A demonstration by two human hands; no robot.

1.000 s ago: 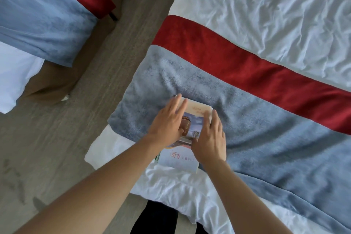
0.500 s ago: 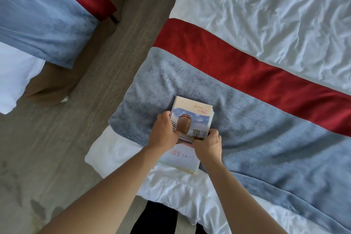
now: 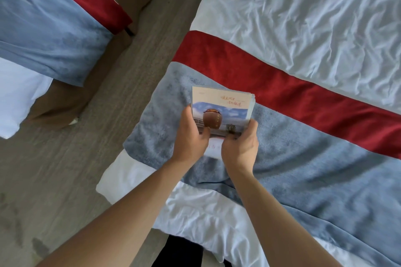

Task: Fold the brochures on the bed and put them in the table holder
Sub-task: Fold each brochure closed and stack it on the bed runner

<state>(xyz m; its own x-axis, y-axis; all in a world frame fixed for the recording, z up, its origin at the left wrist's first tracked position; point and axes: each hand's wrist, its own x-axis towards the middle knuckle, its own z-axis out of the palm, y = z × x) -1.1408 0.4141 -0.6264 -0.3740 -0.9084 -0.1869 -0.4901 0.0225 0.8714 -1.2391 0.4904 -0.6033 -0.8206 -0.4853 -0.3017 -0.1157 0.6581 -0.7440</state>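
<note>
A stack of folded brochures point(image 3: 223, 108), its cover showing a brown jar under a blue sky, is held up above the blue bed runner point(image 3: 303, 171). My left hand point(image 3: 191, 136) grips the stack's left edge, thumb on the cover. On the lower right corner my right hand point(image 3: 240, 145) is closed around the stack. The stack's lower part is hidden by both hands. No table holder is in view.
The bed has a white wrinkled sheet point(image 3: 314, 13) and a red band point(image 3: 271, 86) beyond the blue runner. A second bed point(image 3: 43, 21) with the same runner stands at the left, across a grey wood floor aisle point(image 3: 65, 169).
My hands went from pressing flat on the brochures to gripping their sides. The stack has since come up off the runner and tilted toward me.
</note>
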